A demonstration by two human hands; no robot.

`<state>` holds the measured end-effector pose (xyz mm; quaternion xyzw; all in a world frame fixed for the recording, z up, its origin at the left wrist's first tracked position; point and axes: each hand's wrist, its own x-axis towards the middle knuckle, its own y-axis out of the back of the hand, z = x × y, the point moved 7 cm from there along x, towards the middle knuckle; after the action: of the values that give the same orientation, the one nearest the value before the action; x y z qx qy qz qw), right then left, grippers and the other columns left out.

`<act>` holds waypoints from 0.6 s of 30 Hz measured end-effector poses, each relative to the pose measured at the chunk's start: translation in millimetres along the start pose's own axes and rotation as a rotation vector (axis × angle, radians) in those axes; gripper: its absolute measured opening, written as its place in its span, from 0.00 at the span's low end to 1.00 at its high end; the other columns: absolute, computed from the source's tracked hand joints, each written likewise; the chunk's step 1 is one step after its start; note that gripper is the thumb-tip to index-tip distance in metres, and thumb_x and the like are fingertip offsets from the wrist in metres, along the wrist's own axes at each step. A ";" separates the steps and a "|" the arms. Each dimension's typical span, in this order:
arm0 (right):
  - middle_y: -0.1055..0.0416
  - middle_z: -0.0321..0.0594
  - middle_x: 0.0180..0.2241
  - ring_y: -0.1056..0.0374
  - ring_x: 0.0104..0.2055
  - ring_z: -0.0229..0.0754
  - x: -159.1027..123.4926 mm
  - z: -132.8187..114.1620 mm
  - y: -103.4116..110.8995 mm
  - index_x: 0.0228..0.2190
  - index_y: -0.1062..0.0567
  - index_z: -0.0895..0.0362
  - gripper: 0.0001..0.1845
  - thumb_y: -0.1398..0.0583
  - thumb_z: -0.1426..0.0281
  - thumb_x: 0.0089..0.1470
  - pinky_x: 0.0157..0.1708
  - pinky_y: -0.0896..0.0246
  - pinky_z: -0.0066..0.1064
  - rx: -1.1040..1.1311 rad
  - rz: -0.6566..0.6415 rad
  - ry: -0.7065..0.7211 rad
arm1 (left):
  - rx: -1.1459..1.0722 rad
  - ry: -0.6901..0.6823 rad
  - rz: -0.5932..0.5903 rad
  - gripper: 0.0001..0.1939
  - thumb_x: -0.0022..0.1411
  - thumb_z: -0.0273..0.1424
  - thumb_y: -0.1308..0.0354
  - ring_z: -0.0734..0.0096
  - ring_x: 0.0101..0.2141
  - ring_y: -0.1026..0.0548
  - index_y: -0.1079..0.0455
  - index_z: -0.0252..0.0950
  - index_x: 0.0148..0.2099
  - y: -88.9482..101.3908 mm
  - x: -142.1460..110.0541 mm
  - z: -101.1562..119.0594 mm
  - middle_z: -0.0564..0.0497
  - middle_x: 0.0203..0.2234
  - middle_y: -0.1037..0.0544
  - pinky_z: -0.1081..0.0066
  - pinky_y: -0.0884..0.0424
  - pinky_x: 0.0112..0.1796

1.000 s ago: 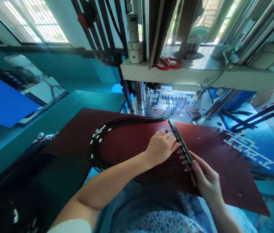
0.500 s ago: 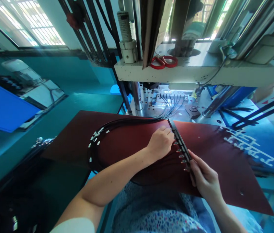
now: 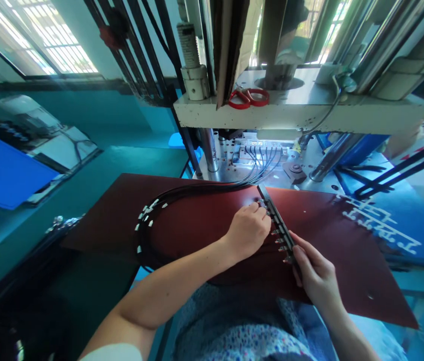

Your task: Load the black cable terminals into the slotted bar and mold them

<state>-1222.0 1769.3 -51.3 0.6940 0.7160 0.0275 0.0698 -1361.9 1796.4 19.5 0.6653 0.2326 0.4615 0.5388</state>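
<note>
A dark slotted bar (image 3: 274,217) lies slanted on a dark red board (image 3: 204,220), with several metal-tipped cable ends set along it. My left hand (image 3: 248,230) rests against the bar's upper half, fingers curled and pinched at a cable end by the bar. My right hand (image 3: 315,275) grips the bar's near end, fingers closed on it. A bundle of black cables (image 3: 152,225) with white tags loops over the board's left side.
A moulding press (image 3: 294,108) stands behind the board, red scissors (image 3: 248,97) lying on its plate. More black cables (image 3: 260,158) run into the mould under it. White moulded parts (image 3: 379,220) lie at right on a blue surface. Blue sheet (image 3: 5,173) at left.
My left hand has slid slightly along the bar, then back down. The view has shifted a little. My right hand stays on the bar's near end.
</note>
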 end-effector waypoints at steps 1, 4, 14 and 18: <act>0.38 0.31 0.13 0.48 0.11 0.31 0.2 0.7 -0.1 0.48 0.30 0.59 0.26 0.43 0.57 0.52 0.09 0.53 0.22 -0.009 -0.003 -0.002 | -0.017 0.005 0.008 0.08 0.61 0.27 0.50 0.66 0.35 0.35 0.35 0.33 0.29 -3.3 0.8 -0.1 0.48 0.28 0.32 0.67 0.37 0.35; 0.37 0.31 0.14 0.48 0.10 0.31 0.8 3.2 -1.4 0.49 0.31 0.60 0.28 0.44 0.55 0.51 0.08 0.53 0.23 -0.025 -0.012 -0.012 | -0.053 0.012 0.027 0.08 0.61 0.27 0.51 0.66 0.35 0.36 0.35 0.33 0.29 -11.5 2.3 -0.9 0.48 0.29 0.32 0.67 0.36 0.36; 0.26 0.43 0.33 0.30 0.29 0.42 9.0 -20.5 -5.7 0.46 0.33 0.60 0.22 0.48 0.61 0.54 0.25 0.37 0.28 -0.422 -0.067 0.198 | -0.085 -0.065 -0.175 0.09 0.60 0.31 0.49 0.64 0.36 0.34 0.32 0.32 0.32 -31.1 9.6 -10.2 0.47 0.31 0.29 0.66 0.36 0.38; 0.26 0.42 0.28 0.29 0.24 0.46 10.0 -30.3 -16.5 0.48 0.36 0.61 0.19 0.53 0.69 0.57 0.21 0.44 0.31 -1.102 -0.185 0.331 | -0.188 -0.078 -0.228 0.10 0.58 0.36 0.46 0.66 0.35 0.34 0.31 0.33 0.31 -28.9 12.7 -17.7 0.48 0.30 0.29 0.67 0.36 0.38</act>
<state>-1242.8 1780.4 -24.2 0.4764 0.6551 0.4979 0.3098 -1365.9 1824.4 -2.9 0.5986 0.2413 0.3909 0.6563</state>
